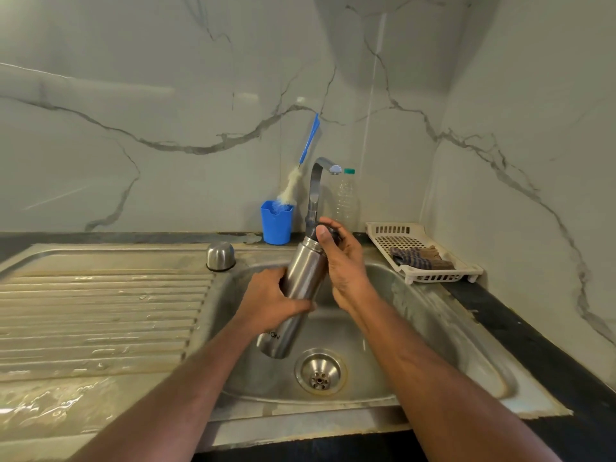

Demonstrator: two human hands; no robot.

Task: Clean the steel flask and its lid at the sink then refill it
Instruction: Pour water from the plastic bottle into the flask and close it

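Note:
The steel flask (300, 285) is tilted over the sink basin (383, 328), mouth up and away from me. My left hand (270, 301) grips the flask around its middle. My right hand (340, 261) curls over the flask's top, thumb and fingers around a dark stopper (333, 233) at the mouth. The flask's steel dome lid (220, 256) stands upside-up on the sink rim to the left. The tap (320, 191) rises behind the flask; no water is seen running.
A blue cup (276, 223) with a blue-handled bottle brush (300, 171) stands by the tap. A clear plastic bottle (346, 198) is behind the tap. A white basket (420, 251) with a cloth (420, 256) sits right. A wet ribbed drainboard (100, 315) lies left.

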